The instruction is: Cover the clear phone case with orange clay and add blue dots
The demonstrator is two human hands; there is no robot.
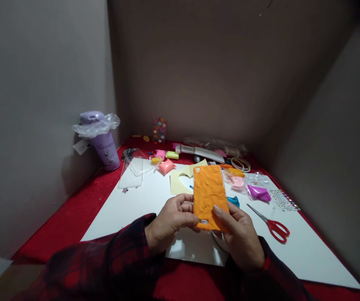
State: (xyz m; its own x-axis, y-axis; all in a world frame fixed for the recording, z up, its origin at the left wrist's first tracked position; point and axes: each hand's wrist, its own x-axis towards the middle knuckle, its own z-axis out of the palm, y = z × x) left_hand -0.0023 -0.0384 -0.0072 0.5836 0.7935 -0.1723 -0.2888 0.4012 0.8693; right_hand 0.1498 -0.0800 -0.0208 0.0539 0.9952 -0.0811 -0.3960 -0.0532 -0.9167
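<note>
A phone case coated in bumpy orange clay is held upright above the white board. It has a cutout near its top left corner and another low on its left. My left hand grips the lower left edge, the thumb beside the lower cutout. On the lower right, my right hand has its thumb pressed flat on the orange clay and its fingers behind the case. Behind the case lies a yellow paper with a heart-shaped opening, partly hidden. Red-handled scissors rest to the right of my right hand.
Clear cases lie at the left of the white board. Bagged clay in pink and purple sits farther back, near a gem sticker sheet. A purple tumbler stands at the far left, by the wall.
</note>
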